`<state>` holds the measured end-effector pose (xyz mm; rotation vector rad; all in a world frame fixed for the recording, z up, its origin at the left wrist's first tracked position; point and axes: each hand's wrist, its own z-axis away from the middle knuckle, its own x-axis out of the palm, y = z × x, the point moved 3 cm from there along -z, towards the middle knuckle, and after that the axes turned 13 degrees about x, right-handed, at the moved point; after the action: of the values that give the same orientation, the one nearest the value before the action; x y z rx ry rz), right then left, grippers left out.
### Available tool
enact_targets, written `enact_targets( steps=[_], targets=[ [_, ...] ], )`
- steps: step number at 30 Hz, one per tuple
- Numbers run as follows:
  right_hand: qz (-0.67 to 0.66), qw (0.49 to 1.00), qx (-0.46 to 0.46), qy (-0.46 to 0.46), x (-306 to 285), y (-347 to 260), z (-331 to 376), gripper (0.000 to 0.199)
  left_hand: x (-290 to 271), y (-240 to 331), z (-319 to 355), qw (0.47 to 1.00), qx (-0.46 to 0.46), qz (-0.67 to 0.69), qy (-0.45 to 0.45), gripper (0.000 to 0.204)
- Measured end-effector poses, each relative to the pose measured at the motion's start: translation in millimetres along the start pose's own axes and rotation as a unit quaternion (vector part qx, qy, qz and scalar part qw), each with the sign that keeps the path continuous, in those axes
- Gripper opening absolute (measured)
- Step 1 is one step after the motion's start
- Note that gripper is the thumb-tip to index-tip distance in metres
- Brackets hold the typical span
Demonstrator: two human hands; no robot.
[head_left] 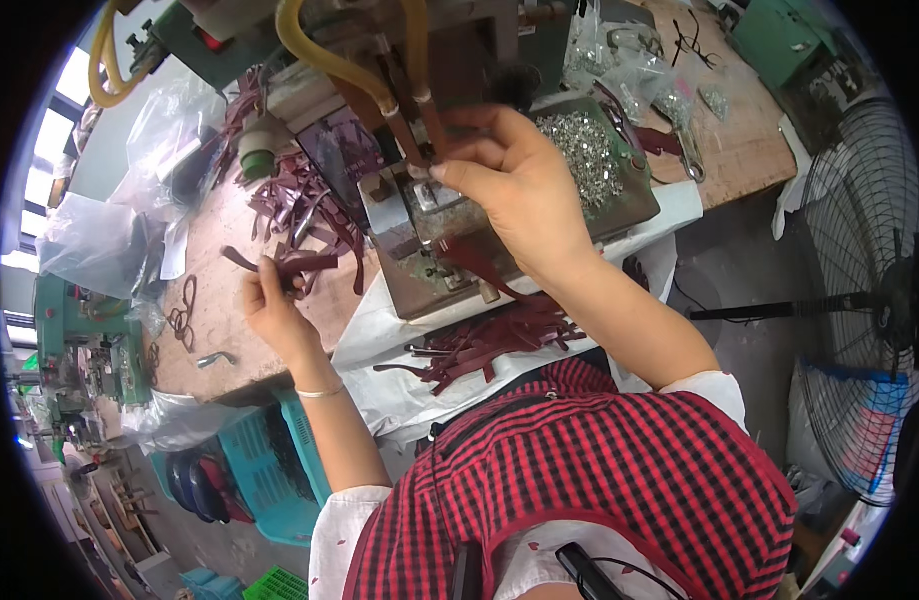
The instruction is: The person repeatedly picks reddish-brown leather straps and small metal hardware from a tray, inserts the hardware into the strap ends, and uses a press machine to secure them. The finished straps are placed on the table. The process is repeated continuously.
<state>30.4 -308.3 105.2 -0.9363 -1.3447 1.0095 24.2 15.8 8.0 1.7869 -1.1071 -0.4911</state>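
The narrow, dark maroon strap (309, 263) pinched in my left hand (277, 302) sits left of the press machine (404, 288), jutting past my fingers both ways, its farther end slightly bent.

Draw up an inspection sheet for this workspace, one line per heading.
Surface: light brown tabletop, white sheet at the front.
Job's things: dark red strip, held; small shiny pieces in a green tray.
Clutter: loose strips heaped on the table; plastic bags at left.
Hands: left hand holds the strip; right hand at the machine, grip unclear.
Cables: yellow tubes above the machine.
Surroundings: black fan right, teal crate lower left.
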Motion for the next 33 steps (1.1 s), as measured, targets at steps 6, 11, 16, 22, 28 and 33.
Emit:
enact_targets(
  steps=[6,11,16,22,28,33],
  targets=[
    [-0.014,1.0,-0.006,0.018,-7,-1,5,0.041,88,170,2,0.942,0.252,0.145,-0.166,0.016],
    [-0.015,1.0,-0.001,-0.001,1,4,1,0.045,127,170,-12,0.94,0.306,0.059,-0.139,0.013],
    [0.041,0.998,-0.024,0.041,-4,-9,6,0.047,133,163,-15,0.947,0.267,0.084,-0.158,0.009],
    [0.112,0.992,-0.058,0.025,-2,-12,6,0.048,133,168,-15,0.94,0.297,0.046,-0.161,0.016],
    [0.198,0.973,-0.09,0.074,-15,-11,10,0.032,112,184,9,0.939,0.303,0.058,-0.152,0.016],
    [0.637,0.685,-0.19,0.299,-100,2,1,0.024,97,197,10,0.923,0.341,0.061,-0.169,0.016]
  ],
)
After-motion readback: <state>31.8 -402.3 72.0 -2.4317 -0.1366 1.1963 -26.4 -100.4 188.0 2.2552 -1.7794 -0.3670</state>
